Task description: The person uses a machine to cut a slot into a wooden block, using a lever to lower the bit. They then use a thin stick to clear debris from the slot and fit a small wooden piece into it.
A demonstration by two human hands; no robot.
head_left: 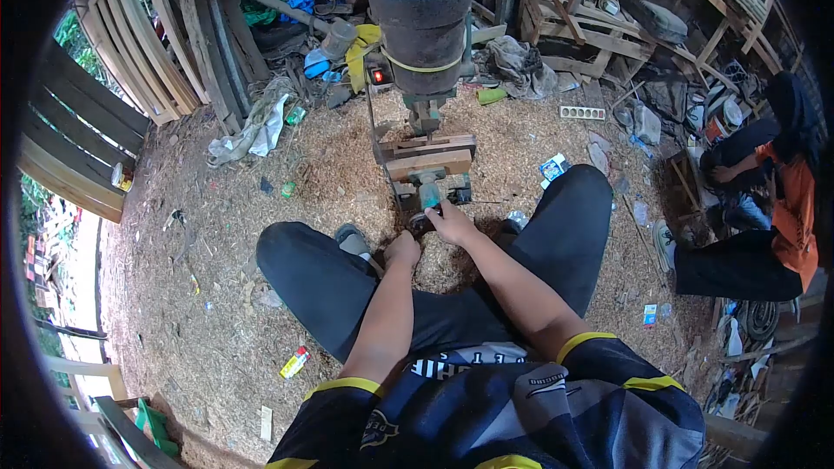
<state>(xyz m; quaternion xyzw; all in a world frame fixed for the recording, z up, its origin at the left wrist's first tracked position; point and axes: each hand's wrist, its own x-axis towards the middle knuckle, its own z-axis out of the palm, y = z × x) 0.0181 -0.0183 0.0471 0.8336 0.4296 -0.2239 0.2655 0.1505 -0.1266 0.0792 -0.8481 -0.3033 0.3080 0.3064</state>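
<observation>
Between my knees stands a mortising machine with a large dark motor (pixel 419 30) on top and a lit red switch (pixel 378 75). Below its tool head, a wooden piece (pixel 430 163) lies crosswise in the vise (pixel 428 194). My right hand (pixel 452 224) is closed around the vise's near end, at a dark round handwheel (pixel 420 224) that my fingers partly cover. My left hand (pixel 402 249) is closed in a fist just left of it, low by the machine's base; what it grips is hidden. A long thin lever (pixel 375 130) runs down the machine's left side.
Wood shavings (pixel 330 156) cover the floor. On the right, a person in an orange shirt (pixel 792 217) sits near piled clutter. Planks (pixel 208 35) lean at the back left. A power strip (pixel 582 113) and a blue-white packet (pixel 553 169) lie right of the machine.
</observation>
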